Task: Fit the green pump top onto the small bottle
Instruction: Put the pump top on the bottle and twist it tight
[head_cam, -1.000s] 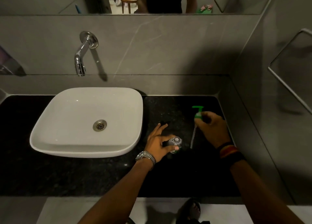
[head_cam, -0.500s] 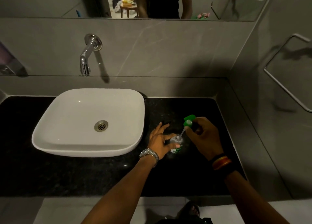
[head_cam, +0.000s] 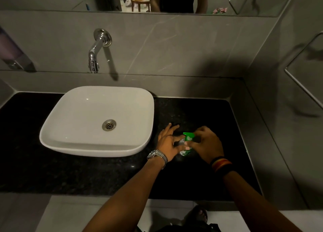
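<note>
Nearest to me, my two forearms reach in over the front edge of the dark surface [head_cam: 104,175], a watch [head_cam: 157,155] on the left wrist and striped bands [head_cam: 221,163] on the right. My left hand [head_cam: 168,142] is wrapped around the small bottle [head_cam: 185,152], thumb across its front, two fingers splayed loose behind; the bottle stands on the surface just right of the white basin [head_cam: 97,121]. My right hand [head_cam: 205,144] is pinched closed on the green pump top [head_cam: 188,137], which sits at the bottle's neck, between both hands. I cannot tell whether the collar has caught the thread or is only resting on it; my fingers hide that joint.

From here I judge the main risk is a crooked start: if the top is tilted as I turn, the thread may cross and jam, or the dip tube inside may bend. Pressing down hard with the right hand could also push the pump head and squirt soap. My left grip looks light, so the bottle might spin with the cap or skid on the polished stone toward the basin. Farther back, the tap [head_cam: 95,55] and the wall are well clear of the work.
</note>
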The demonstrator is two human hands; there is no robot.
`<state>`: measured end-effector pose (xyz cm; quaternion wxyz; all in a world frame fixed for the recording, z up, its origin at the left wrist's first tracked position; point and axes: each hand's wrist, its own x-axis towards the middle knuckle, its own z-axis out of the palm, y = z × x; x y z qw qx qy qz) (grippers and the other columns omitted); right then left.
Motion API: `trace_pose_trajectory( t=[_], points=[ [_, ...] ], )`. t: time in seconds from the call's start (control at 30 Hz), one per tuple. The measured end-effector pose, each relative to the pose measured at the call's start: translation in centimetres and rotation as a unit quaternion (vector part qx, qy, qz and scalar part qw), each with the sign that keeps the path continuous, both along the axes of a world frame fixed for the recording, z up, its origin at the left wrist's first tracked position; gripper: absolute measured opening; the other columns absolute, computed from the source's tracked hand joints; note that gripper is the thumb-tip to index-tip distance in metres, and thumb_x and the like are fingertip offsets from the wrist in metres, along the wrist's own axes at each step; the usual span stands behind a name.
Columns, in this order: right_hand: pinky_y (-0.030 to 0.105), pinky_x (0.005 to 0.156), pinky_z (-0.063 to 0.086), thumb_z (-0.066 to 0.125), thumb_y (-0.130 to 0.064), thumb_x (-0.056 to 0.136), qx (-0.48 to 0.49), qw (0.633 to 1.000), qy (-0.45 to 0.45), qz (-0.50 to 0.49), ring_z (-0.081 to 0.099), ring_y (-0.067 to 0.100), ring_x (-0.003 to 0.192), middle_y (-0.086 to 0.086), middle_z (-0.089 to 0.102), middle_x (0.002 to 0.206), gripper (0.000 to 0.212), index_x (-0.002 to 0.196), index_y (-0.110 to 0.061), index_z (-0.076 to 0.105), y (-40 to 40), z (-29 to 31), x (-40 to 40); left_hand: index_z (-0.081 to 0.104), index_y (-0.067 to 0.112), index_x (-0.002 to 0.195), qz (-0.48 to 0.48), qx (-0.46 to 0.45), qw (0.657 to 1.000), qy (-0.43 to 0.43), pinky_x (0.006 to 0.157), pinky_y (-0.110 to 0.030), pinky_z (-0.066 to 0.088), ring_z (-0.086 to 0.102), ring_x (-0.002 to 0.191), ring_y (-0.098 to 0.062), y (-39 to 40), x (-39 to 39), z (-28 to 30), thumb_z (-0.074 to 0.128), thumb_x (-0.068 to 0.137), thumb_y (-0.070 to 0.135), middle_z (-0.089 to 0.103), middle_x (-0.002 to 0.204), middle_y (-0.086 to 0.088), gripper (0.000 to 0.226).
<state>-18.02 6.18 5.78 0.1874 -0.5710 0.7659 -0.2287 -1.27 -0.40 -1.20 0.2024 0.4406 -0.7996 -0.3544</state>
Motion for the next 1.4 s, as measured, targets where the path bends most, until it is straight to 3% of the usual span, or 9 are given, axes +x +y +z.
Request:
trace_pose_trajectory(
  t=[0.27,0.4,0.47,0.57,0.63,0.73,0.9,1.17,1.4],
  points=[
    [0.034,0.076,0.056,0.075,-0.038,0.076,0.015,0.991,0.104,0.082,0.063,0.016,0.090,-0.001,0.060,0.110,0.032,0.099,-0.017,0.069,-1.0,0.8,0.0,0.066,0.039,0.124,-0.009,-0.030,1.000,0.000,0.115,-0.037,-0.004,0.001,0.145,-0.002,-0.3,0.0,-0.9,0.073,0.080,0.057,0.031,0.160,0.011,0.048],
    [0.037,0.070,0.056,0.074,-0.064,0.063,0.032,0.991,0.128,0.036,0.061,0.016,0.082,-0.001,0.059,0.099,0.043,0.075,-0.023,0.070,-1.3,0.5,0.0,0.068,0.037,0.123,-0.006,-0.027,1.000,0.000,0.116,-0.040,-0.003,0.003,0.150,-0.010,-0.2,0.0,-0.7,0.071,0.078,0.061,0.031,0.160,0.009,0.051],
    [0.037,0.070,0.056,0.071,-0.075,0.054,0.047,0.994,0.099,-0.001,0.060,0.015,0.082,-0.002,0.056,0.097,0.052,0.070,-0.026,0.066,-1.3,0.3,-0.1,0.068,0.036,0.123,-0.005,-0.025,1.000,-0.007,0.117,-0.042,-0.003,0.002,0.152,-0.012,-0.2,0.0,-0.6,0.071,0.078,0.060,0.030,0.161,0.009,0.051],
    [0.037,0.089,0.053,0.079,-0.068,0.053,0.046,0.998,-0.048,-0.014,0.055,0.014,0.105,-0.003,0.052,0.118,0.071,0.107,-0.023,0.069,-0.8,-0.4,-0.6,0.068,0.035,0.125,-0.010,-0.022,1.000,-0.016,0.118,-0.042,-0.005,0.000,0.152,-0.012,-0.1,0.0,-0.5,0.071,0.081,0.057,0.028,0.161,0.010,0.050],
    [0.028,0.094,0.045,0.083,-0.045,0.067,0.017,0.986,-0.165,0.006,0.053,0.014,0.117,-0.003,0.051,0.128,0.059,0.117,-0.018,0.069,-0.3,-0.9,-1.0,0.067,0.036,0.126,-0.010,-0.019,1.000,-0.012,0.117,-0.041,-0.006,0.000,0.152,-0.013,0.0,0.0,-0.4,0.072,0.080,0.057,0.028,0.162,0.009,0.050],
    [0.025,0.094,0.043,0.081,-0.021,0.076,-0.011,0.977,-0.214,0.008,0.056,0.018,0.119,-0.001,0.055,0.126,0.033,0.106,-0.010,0.074,0.3,-1.4,-1.0,0.067,0.036,0.126,-0.006,-0.025,1.000,-0.010,0.118,-0.043,-0.003,0.002,0.152,-0.017,0.0,-0.1,-0.3,0.073,0.079,0.057,0.030,0.161,0.007,0.051],
    [0.027,0.091,0.045,0.086,-0.023,0.069,-0.047,0.988,-0.143,-0.010,0.057,0.015,0.103,0.004,0.059,0.114,0.035,0.095,-0.004,0.072,-0.4,-1.3,-0.3,0.067,0.038,0.125,-0.011,-0.020,1.000,-0.008,0.118,-0.043,-0.004,0.002,0.152,-0.015,-0.2,0.0,-0.4,0.072,0.080,0.056,0.030,0.161,0.009,0.049],
    [0.036,0.098,0.045,0.076,-0.019,0.078,-0.047,0.992,-0.082,0.079,0.054,0.021,0.112,0.004,0.061,0.117,0.033,0.111,-0.012,0.072,0.1,-1.5,-0.6,0.065,0.038,0.126,-0.006,-0.035,0.999,-0.008,0.118,-0.043,-0.005,0.002,0.152,-0.017,0.0,0.0,-0.3,0.072,0.079,0.058,0.032,0.160,0.007,0.051],
    [0.037,0.084,0.050,0.085,-0.052,0.055,-0.042,0.997,-0.062,-0.033,0.056,0.017,0.095,0.000,0.059,0.099,0.050,0.084,-0.016,0.067,-0.2,-1.8,0.0,0.069,0.035,0.123,-0.001,-0.054,0.998,-0.014,0.118,-0.043,-0.008,-0.004,0.147,-0.005,0.1,0.0,-0.7,0.071,0.082,0.056,0.030,0.161,0.007,0.046]
  ],
)
